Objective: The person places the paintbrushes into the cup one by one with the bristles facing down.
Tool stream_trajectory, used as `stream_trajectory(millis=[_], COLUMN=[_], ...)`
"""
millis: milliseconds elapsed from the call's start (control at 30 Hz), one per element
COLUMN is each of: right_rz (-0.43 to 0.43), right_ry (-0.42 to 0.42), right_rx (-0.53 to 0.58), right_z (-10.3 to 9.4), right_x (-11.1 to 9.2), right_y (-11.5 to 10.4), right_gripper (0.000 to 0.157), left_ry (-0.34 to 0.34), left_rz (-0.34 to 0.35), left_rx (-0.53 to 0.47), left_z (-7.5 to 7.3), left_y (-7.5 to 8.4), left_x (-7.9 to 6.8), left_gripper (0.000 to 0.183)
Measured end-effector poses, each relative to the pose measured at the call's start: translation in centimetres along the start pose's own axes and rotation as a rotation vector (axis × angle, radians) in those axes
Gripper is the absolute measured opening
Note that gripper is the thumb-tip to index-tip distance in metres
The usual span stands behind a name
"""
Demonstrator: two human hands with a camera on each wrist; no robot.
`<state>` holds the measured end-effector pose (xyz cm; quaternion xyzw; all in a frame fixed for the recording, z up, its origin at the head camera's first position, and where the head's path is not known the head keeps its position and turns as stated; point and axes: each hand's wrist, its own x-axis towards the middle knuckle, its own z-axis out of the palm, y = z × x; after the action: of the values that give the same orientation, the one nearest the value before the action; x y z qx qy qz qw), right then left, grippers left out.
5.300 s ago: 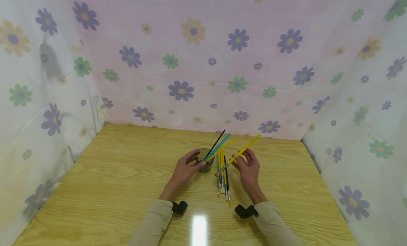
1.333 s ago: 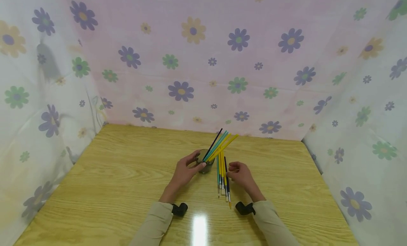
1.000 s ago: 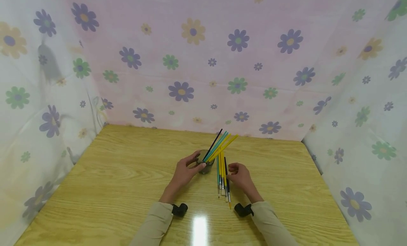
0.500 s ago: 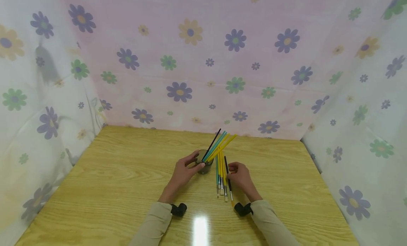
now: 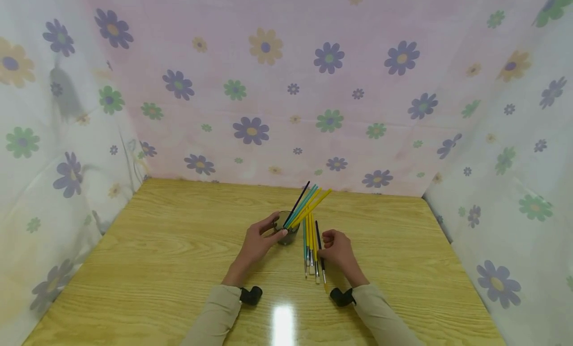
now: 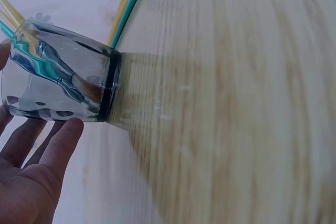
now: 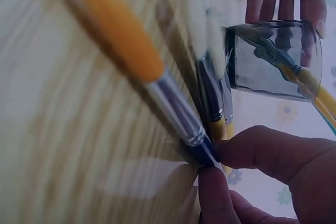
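My left hand (image 5: pixel 256 242) holds a clear glass (image 6: pixel 58 77) upright on the table, thumb and fingers on either side of it. Several paintbrushes (image 5: pixel 309 207) lean out of the glass to the right, with dark, teal and yellow handles; their bristles point down inside it. My right hand (image 5: pixel 338 251) pinches a dark blue paintbrush (image 7: pixel 176 111) between thumb and finger, just behind its silver ferrule. This brush lies on the table, its orange bristles towards me. Left of it lies a row of loose paintbrushes (image 5: pixel 311 244) with teal and yellow handles.
The wooden table (image 5: pixel 179 256) reaches back to a floral cloth (image 5: pixel 277 102) hung behind and at both sides. Each wrist wears a black camera mount (image 5: pixel 252 295). A light reflection shines on the tabletop near the front.
The yellow paintbrush my right hand held over the row now stands in the glass. My right hand has come down to the dark blue brush, which has shifted slightly. My left hand stays on the glass.
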<state>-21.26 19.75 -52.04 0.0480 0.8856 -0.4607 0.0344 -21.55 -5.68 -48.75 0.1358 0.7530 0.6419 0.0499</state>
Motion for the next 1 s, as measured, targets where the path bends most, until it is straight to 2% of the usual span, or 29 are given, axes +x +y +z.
stream_trajectory(millis=[267, 467, 733, 833, 1000], right_rz=[-0.02, 0.005, 0.105, 0.116, 0.115], right_ry=[-0.008, -0.02, -0.049, -0.076, -0.088], right_rx=[-0.079, -0.068, 0.111, 0.17, 0.27], right_z=[0.2, -0.3, -1.3, -1.7, -1.9], right_x=[0.0, 0.4, 0.8, 0.9, 0.5], right_y=[-0.2, -0.2, 0.3, 0.6, 0.8], right_gripper=[0.053, 0.053, 0.044, 0.042, 0.038], left_ry=[0.01, 0.019, 0.032, 0.024, 0.033], left_rz=[-0.003, -0.021, -0.019, -0.025, -0.017], left_rx=[0.001, -0.007, -0.011, -0.012, 0.006], left_z=[0.1, 0.2, 0.3, 0.2, 0.2], left_y=[-0.2, -0.5, -0.7, -0.6, -3.0], left_x=[0.0, 0.0, 0.1, 0.0, 0.9], left_gripper=[0.06, 0.061, 0.061, 0.061, 0.062])
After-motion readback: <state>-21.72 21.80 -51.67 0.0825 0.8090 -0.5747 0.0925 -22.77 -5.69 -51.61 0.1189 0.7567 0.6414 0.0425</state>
